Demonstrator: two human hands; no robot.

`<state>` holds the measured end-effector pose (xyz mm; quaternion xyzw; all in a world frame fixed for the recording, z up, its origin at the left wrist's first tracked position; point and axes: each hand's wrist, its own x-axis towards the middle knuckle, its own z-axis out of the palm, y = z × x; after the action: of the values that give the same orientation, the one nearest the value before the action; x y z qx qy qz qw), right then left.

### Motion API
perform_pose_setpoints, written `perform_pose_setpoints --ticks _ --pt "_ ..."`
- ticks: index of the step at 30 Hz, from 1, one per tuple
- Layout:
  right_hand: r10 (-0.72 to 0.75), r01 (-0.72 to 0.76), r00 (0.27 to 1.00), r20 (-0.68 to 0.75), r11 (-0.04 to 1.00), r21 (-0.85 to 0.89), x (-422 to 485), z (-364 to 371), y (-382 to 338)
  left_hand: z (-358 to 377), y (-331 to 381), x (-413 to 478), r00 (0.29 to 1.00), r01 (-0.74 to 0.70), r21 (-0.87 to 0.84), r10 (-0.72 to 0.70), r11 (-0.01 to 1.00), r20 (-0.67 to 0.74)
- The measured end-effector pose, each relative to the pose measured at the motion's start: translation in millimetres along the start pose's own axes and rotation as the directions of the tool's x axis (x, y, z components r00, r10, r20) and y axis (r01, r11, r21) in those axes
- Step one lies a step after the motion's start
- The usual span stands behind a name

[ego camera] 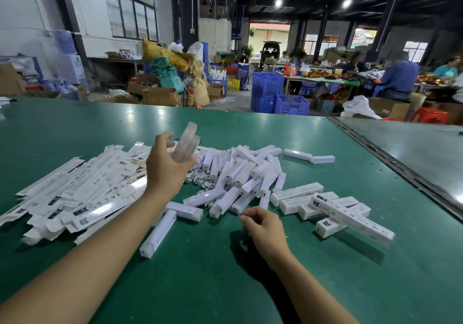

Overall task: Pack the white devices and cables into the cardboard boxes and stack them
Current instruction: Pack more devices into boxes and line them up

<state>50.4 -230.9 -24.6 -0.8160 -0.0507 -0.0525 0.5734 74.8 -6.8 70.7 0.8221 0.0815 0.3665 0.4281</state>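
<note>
With the left hand in a curled grip on the blurred box, raised above the white devices heaped on the worktop, square its mouth before the loosely curled, apparently empty right hand loads one.

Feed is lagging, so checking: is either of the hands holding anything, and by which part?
Left hand grips a blurred clear piece by its lower end. Right hand, loosely curled, shows nothing in it.
</note>
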Motion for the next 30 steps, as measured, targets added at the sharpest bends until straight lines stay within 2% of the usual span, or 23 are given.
perform_pose_setpoints --ticks 3,6,8,12,15,17,21,24,28,30 --pt "-0.003 0.001 1.0 0.031 0.997 0.076 -1 -1 1 2 23 -17 0.993 0.101 -0.359 -0.118 0.928 -0.024" --pt "-0.044 0.032 0.997 0.062 0.982 0.189 -4 -1 -2 8 27 -35 0.959 0.266 -0.664 -0.262 0.698 0.109" --pt "-0.07 0.048 0.993 0.095 0.973 0.225 -6 -2 -5 13 22 -46 0.929 0.34 -0.753 -0.328 0.564 0.174" --pt "-0.121 0.071 0.968 0.221 0.972 0.222 -13 -4 -11 21 5 -70 0.891 0.391 -0.79 -0.411 0.472 0.196" --pt "-0.112 0.07 0.96 0.257 0.984 0.166 -13 -6 -11 21 -6 -76 0.87 0.434 -0.8 -0.425 0.416 0.251" --pt "-0.122 0.083 0.947 0.296 0.987 0.141 -13 -8 -12 21 -12 -76 0.864 0.455 -0.786 -0.423 0.419 0.275" --pt "-0.15 0.084 0.895 0.419 0.981 0.172 -21 -5 -14 20 -19 -76 0.872 0.453 -0.743 -0.42 0.493 0.253" --pt "-0.104 0.008 0.912 0.397 0.972 0.235 -22 -5 -13 22 -21 -79 0.885 0.438 -0.751 -0.384 0.494 0.263" --pt "-0.046 -0.083 0.932 0.359 0.938 0.337 -22 -9 -11 24 -21 -86 0.865 0.483 -0.788 -0.345 0.382 0.363" --pt "-0.025 -0.116 0.931 0.365 0.927 0.358 -22 -9 -11 25 -21 -88 0.855 0.497 -0.79 -0.36 0.359 0.373"
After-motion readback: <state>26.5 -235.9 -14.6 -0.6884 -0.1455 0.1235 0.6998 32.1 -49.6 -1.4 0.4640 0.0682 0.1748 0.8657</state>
